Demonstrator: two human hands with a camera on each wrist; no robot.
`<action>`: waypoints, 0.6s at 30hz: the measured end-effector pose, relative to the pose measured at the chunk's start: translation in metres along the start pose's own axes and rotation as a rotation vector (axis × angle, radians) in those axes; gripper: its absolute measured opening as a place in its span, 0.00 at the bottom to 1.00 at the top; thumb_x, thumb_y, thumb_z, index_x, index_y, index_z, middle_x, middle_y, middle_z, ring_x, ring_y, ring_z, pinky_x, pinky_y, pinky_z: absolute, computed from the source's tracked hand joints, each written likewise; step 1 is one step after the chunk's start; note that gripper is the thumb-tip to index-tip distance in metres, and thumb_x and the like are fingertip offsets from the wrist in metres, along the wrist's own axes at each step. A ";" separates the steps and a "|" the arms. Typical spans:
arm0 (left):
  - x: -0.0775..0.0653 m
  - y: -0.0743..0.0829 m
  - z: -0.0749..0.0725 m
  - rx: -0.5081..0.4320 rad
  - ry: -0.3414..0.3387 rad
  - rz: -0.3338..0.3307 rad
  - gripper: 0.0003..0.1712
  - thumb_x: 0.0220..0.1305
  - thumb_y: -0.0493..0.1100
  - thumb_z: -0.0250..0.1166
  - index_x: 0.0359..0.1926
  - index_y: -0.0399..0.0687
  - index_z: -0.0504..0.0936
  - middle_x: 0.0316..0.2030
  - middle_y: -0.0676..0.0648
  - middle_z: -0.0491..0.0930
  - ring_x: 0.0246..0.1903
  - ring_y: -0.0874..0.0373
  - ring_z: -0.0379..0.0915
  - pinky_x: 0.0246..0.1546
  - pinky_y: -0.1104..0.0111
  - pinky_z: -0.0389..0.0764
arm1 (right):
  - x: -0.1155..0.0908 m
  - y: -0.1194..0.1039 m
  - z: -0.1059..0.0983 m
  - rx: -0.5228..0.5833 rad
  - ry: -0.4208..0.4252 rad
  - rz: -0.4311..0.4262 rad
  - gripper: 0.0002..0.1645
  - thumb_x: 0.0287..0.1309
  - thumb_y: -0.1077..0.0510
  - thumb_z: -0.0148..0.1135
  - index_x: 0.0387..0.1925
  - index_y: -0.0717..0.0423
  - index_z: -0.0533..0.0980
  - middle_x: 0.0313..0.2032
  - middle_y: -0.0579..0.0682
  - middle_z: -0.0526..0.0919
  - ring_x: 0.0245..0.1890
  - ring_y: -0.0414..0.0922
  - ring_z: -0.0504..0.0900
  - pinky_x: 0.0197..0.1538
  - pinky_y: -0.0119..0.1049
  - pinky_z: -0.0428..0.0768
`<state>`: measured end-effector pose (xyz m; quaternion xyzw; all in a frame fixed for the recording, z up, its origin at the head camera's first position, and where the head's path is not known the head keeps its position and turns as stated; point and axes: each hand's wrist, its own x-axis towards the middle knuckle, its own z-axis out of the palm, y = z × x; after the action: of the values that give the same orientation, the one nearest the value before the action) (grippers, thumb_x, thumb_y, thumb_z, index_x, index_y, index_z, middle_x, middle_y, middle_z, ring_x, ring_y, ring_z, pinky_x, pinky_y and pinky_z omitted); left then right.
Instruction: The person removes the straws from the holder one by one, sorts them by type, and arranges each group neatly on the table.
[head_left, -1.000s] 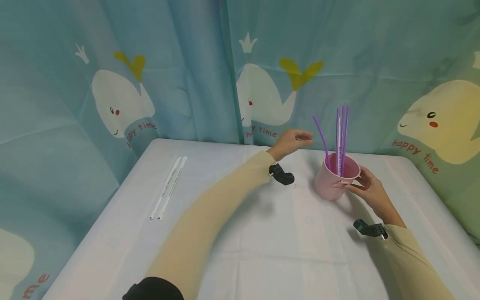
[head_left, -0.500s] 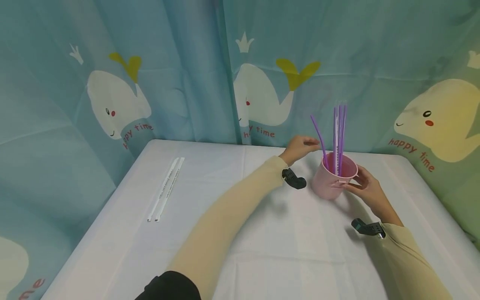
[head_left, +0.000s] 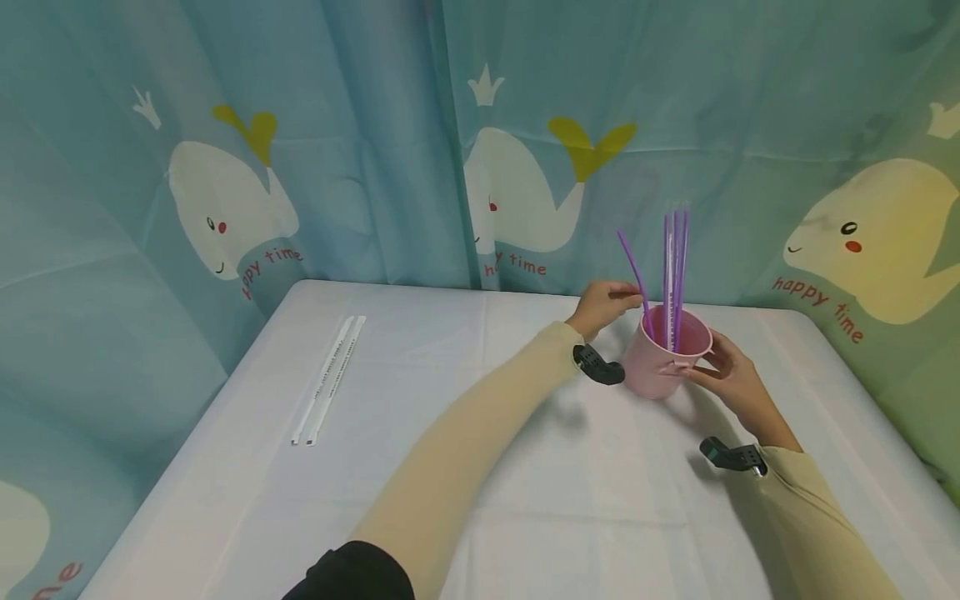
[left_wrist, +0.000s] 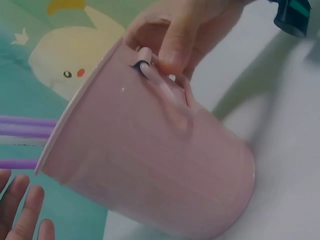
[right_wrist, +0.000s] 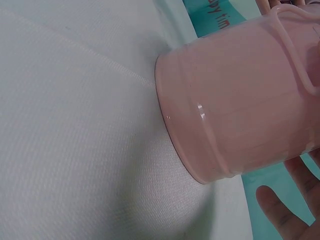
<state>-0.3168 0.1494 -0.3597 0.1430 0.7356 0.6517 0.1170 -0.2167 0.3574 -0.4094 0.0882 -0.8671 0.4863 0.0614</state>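
A pink cup [head_left: 652, 375] with a small handle stands on the table, holding several purple straws [head_left: 681, 275] upright, some in clear printed wrappers. One bare purple straw [head_left: 632, 258] leans left out of the rim. My right hand [head_left: 738, 379] holds the cup from its right side. Its thumb [left_wrist: 175, 52] presses by the handle in the left wrist view. My left hand [head_left: 603, 307] is at the leaning straw, its fingertips next to it. The left wrist view shows these fingers [left_wrist: 25, 207] fairly straight below the straw; whether they touch it is unclear.
Two narrow white strips with printing [head_left: 330, 379], like wrapped straws, lie side by side on the left of the white table [head_left: 420, 333]. A blue-green curtain [head_left: 375, 167] with whale pictures hangs behind and along the sides.
My left hand has moved right and slightly down, up to the leaning straw. My right hand keeps its hold on the cup, and the straws stay in it.
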 end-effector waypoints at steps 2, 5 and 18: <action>0.000 0.000 0.001 -0.048 -0.007 -0.001 0.16 0.62 0.40 0.63 0.50 0.38 0.81 0.47 0.41 0.83 0.50 0.52 0.79 0.47 0.72 0.80 | 0.000 0.000 0.000 -0.011 0.001 0.004 0.46 0.57 0.61 0.63 0.71 0.60 0.50 0.66 0.68 0.59 0.50 0.19 0.65 0.46 0.11 0.72; 0.000 -0.001 0.002 -0.090 -0.025 0.013 0.16 0.62 0.40 0.63 0.49 0.37 0.81 0.48 0.39 0.82 0.50 0.50 0.79 0.50 0.68 0.80 | -0.001 0.000 0.000 -0.008 0.000 -0.001 0.46 0.57 0.61 0.63 0.71 0.60 0.50 0.66 0.67 0.60 0.50 0.19 0.65 0.46 0.11 0.72; -0.005 0.006 0.001 -0.132 -0.056 0.028 0.15 0.65 0.39 0.58 0.51 0.39 0.81 0.46 0.39 0.83 0.49 0.49 0.80 0.47 0.73 0.79 | -0.002 -0.001 0.002 0.053 0.002 -0.059 0.45 0.56 0.65 0.63 0.70 0.61 0.51 0.61 0.40 0.67 0.51 0.18 0.67 0.47 0.13 0.74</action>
<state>-0.3116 0.1494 -0.3540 0.1637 0.6854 0.6961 0.1376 -0.2146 0.3554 -0.4098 0.1148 -0.8508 0.5074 0.0742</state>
